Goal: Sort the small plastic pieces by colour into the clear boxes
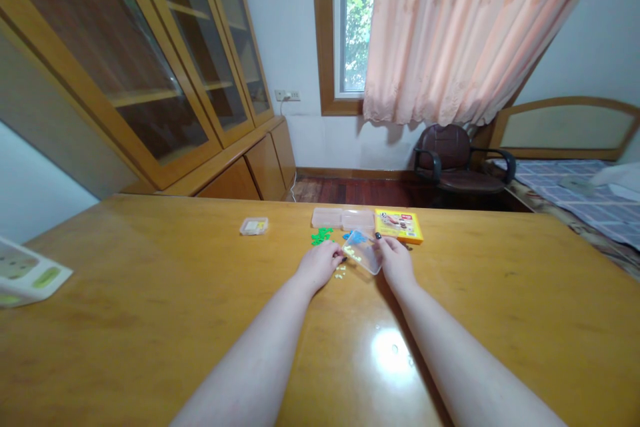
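Observation:
A clear plastic box point(369, 257), tilted over the table, holds several pale yellow pieces at its left end. My right hand point(397, 260) grips its right side. My left hand point(321, 264) is at the box's left corner, fingers pinched together; what they hold, if anything, is too small to tell. A few pale pieces point(340, 272) lie on the table beneath. Green pieces point(321, 236) are heaped just beyond my left hand, and blue pieces point(354, 236) lie behind the tilted box.
Two clear trays point(327, 217) and a yellow box point(400, 225) stand along the back of the wooden table point(175, 293). A small clear container point(254, 226) sits further left. At the left edge is a white plastic object point(35, 275). A chair point(450, 157) stands beyond the table.

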`<action>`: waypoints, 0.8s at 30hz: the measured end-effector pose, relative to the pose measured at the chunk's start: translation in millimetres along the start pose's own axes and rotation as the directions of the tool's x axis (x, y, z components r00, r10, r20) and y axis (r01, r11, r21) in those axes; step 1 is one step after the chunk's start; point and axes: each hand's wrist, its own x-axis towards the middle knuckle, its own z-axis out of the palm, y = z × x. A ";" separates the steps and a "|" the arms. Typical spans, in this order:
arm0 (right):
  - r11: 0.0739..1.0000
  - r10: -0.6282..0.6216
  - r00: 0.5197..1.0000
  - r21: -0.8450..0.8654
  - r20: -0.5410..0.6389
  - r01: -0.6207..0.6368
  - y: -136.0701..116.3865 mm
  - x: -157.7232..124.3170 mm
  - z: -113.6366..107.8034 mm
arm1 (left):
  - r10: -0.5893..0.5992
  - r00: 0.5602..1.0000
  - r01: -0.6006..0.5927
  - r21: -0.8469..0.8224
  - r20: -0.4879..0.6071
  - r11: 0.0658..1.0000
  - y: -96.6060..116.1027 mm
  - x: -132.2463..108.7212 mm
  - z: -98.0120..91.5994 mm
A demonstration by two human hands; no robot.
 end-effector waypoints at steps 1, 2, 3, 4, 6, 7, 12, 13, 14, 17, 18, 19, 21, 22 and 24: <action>1.000 -0.003 1.000 0.003 0.001 0.003 -0.4 -0.2 0.1 | 0.001 1.000 -0.001 -0.003 -0.003 1.000 0.4 -0.2 -0.2; 1.000 -0.004 1.000 0.004 0.000 0.004 -0.8 -0.4 0.2 | 0.002 1.000 -0.002 -0.003 -0.006 1.000 0.8 -0.3 -0.3; 1.000 -0.002 1.000 0.004 0.000 0.002 -1.2 -0.5 0.2 | 0.005 1.000 -0.005 0.000 -0.009 1.000 1.2 -0.5 -0.4; 1.000 -0.001 1.000 0.003 -0.001 0.001 -1.5 -0.6 0.2 | 0.009 1.000 -0.009 0.004 -0.014 1.000 1.3 -0.7 -0.4; 1.000 0.003 1.000 -0.002 0.001 -0.003 -2.0 -0.7 0.1 | 0.018 1.000 -0.018 0.003 -0.025 1.000 0.8 -1.1 -0.5; 1.000 0.004 1.000 -0.003 0.003 -0.004 -2.1 -0.7 0.0 | 0.025 0.999 -0.025 -0.007 -0.029 1.000 0.1 -1.3 -0.8; 1.000 -0.010 1.000 0.010 0.014 0.010 -0.5 0.1 -0.4 | 0.087 0.996 -0.088 -0.126 -0.008 0.988 -7.4 -2.2 -3.5; 1.000 -0.016 1.000 0.012 0.012 0.016 0.3 0.4 -0.5 | 0.092 0.996 -0.092 -0.139 -0.004 0.986 -8.9 -2.1 -3.7; 1.000 -0.018 1.000 0.012 0.011 0.018 1.2 0.9 -0.5 | 0.088 0.996 -0.087 -0.143 -0.002 0.986 -10.0 -1.8 -3.6; 1.000 -0.018 1.000 0.010 0.005 0.018 2.8 1.7 -0.5 | 0.049 0.999 -0.050 -0.124 -0.012 0.991 -10.9 -0.1 -1.3; 1.000 -0.017 1.000 0.008 0.005 0.017 2.8 1.7 -0.5 | 0.036 0.999 -0.038 -0.112 -0.018 0.993 -10.4 0.5 -0.2; 1.000 -0.017 1.000 0.005 0.006 0.017 2.5 1.6 -0.4 | 0.026 0.999 -0.029 -0.099 -0.024 0.995 -9.7 1.1 0.9; 1.000 -0.017 1.000 0.001 0.006 0.017 1.6 1.3 -0.2 | 0.011 0.999 -0.013 -0.073 -0.033 0.997 -7.6 1.8 2.4; 1.000 -0.015 1.000 -0.001 0.006 0.015 1.2 1.1 -0.1 | 0.003 0.999 -0.005 -0.061 -0.034 0.998 -6.6 1.9 2.8; 1.000 -0.012 1.000 0.002 0.008 0.012 0.5 0.8 0.2 | -0.006 1.000 0.005 -0.040 -0.030 0.999 -4.8 1.8 2.8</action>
